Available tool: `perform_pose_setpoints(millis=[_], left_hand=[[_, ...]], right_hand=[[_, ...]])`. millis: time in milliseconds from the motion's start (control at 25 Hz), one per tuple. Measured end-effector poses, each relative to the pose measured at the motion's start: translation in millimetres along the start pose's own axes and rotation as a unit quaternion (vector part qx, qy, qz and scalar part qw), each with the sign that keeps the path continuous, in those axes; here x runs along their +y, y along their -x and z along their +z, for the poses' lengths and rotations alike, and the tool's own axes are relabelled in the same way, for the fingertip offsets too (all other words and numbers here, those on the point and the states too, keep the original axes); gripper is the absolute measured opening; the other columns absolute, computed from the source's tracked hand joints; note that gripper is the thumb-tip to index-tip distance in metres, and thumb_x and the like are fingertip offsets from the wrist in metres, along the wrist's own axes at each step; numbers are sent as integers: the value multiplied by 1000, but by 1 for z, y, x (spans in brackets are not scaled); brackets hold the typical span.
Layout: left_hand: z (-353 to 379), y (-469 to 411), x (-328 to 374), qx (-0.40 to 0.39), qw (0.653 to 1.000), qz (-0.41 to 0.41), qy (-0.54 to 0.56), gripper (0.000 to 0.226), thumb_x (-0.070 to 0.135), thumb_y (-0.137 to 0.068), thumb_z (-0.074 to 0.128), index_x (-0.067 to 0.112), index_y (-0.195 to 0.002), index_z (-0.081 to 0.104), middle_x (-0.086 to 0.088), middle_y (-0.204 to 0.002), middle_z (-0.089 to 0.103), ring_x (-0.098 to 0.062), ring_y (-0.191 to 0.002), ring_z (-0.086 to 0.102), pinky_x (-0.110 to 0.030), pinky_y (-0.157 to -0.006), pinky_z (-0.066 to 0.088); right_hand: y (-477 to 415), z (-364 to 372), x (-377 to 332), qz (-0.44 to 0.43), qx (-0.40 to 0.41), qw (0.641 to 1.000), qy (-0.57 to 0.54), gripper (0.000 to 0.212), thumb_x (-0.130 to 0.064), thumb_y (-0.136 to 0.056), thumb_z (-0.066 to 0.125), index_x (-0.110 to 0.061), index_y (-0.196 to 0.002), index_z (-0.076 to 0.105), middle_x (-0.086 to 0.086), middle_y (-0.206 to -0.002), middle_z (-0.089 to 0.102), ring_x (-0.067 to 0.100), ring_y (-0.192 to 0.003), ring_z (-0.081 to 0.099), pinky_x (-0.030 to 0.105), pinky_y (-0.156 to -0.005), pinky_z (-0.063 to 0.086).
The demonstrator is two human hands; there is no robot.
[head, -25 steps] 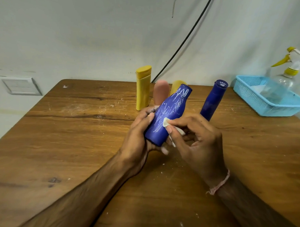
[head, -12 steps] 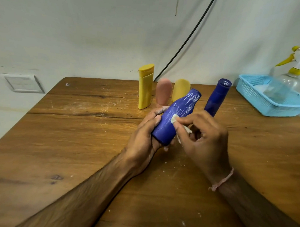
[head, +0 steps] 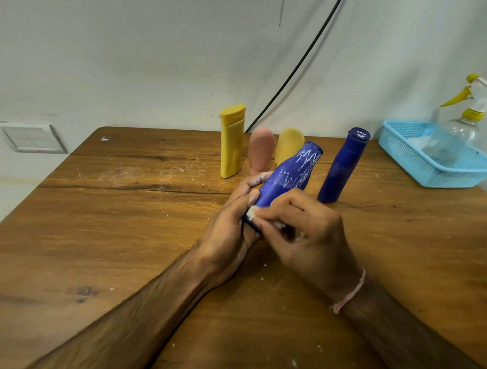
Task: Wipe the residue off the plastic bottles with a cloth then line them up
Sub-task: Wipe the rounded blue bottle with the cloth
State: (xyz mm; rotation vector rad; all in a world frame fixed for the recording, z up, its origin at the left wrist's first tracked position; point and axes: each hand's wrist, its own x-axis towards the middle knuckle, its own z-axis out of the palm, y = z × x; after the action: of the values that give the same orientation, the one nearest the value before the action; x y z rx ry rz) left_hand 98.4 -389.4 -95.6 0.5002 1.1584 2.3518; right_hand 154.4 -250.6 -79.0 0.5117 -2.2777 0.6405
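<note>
My left hand (head: 232, 226) grips the lower part of a blue bottle (head: 291, 174), tilted with its neck pointing up and right. White residue streaks its upper half. My right hand (head: 307, 237) pinches a small white cloth (head: 253, 211) against the bottle's lower end. Behind stand a tall yellow bottle (head: 232, 142), a pink bottle (head: 260, 149) and a rounded yellow bottle (head: 289, 145) in a row. A dark blue capped bottle (head: 344, 167) stands upright to the right.
The wooden table (head: 128, 229) carries white crumbs and smears. A light blue basket (head: 429, 166) holding a clear spray bottle (head: 466, 113) sits at the far right edge. A black cable (head: 301, 61) runs down the wall behind the bottles.
My right hand has slid the cloth down the blue bottle from its middle to its lower end. The bottle has tipped lower and sits nearer the table.
</note>
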Motion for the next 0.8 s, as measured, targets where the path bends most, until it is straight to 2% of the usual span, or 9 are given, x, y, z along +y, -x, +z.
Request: perform_pose_setpoints(millis=[120,160,280,320,440,480,600,640,800], left_hand=[[-1,2,0,2,998,-25,-59,34,26,-103,43,23,-133,58,-19,-136,60,-30,-88,62,-38,-65,47],[-2,3,0,5,997,-32,-69,34,26,-103,43,24,-133,59,-18,-136,60,-29,-85,63,-37,-63,47],[-3,3,0,11,997,-23,-71,33,23,-106,40,22,-133,57,-13,-134,62,-25,-85,65,-37,-61,46],[-2,3,0,9,997,-20,-74,33,23,-105,40,23,-134,58,-14,-134,62,-24,-85,65,-37,-61,46],[1,5,3,12,995,-36,-97,31,26,-105,43,27,-130,60,-18,-133,59,-26,-81,63,-37,-61,48],[2,6,4,15,994,-42,-96,30,25,-106,41,27,-129,60,-18,-131,61,-27,-79,63,-36,-61,48],[2,5,6,27,997,-37,-54,31,23,-107,36,17,-128,57,-20,-117,68,-27,-71,61,-34,-53,45],[1,4,6,26,998,-36,-43,31,22,-107,36,15,-129,56,-23,-113,68,-28,-68,60,-32,-49,45],[-1,3,10,16,997,-58,-44,31,25,-106,39,18,-133,53,-31,-124,62,-31,-66,57,-29,-43,45]], right_hand=[[-8,-5,12,83,133,986,49,16,-17,-91,71,-5,-101,72,8,-98,69,4,-88,60,11,-82,51],[-6,-8,16,89,145,984,48,16,-17,-91,70,-4,-100,72,7,-97,70,4,-87,60,12,-80,53],[0,-8,13,24,61,997,27,14,-12,-88,76,-3,-98,76,6,-94,70,7,-85,63,16,-78,54],[0,-7,12,13,56,998,37,14,-11,-87,77,-3,-98,76,6,-94,71,7,-85,63,16,-79,54],[-8,-12,19,88,144,984,48,15,-14,-88,76,-4,-99,74,7,-95,70,1,-86,58,9,-80,51],[-8,-15,20,96,144,984,35,15,-15,-88,75,-5,-98,74,6,-94,70,1,-83,58,8,-78,50],[2,-15,15,24,14,999,-29,10,-13,-86,79,-7,-94,75,2,-90,69,3,-79,61,11,-72,51],[3,-14,14,14,4,1000,-22,10,-12,-86,79,-7,-94,76,2,-91,69,3,-80,62,11,-72,51],[-4,-21,30,125,157,979,33,15,-17,-88,75,-7,-99,73,3,-94,69,2,-83,59,9,-74,50]])
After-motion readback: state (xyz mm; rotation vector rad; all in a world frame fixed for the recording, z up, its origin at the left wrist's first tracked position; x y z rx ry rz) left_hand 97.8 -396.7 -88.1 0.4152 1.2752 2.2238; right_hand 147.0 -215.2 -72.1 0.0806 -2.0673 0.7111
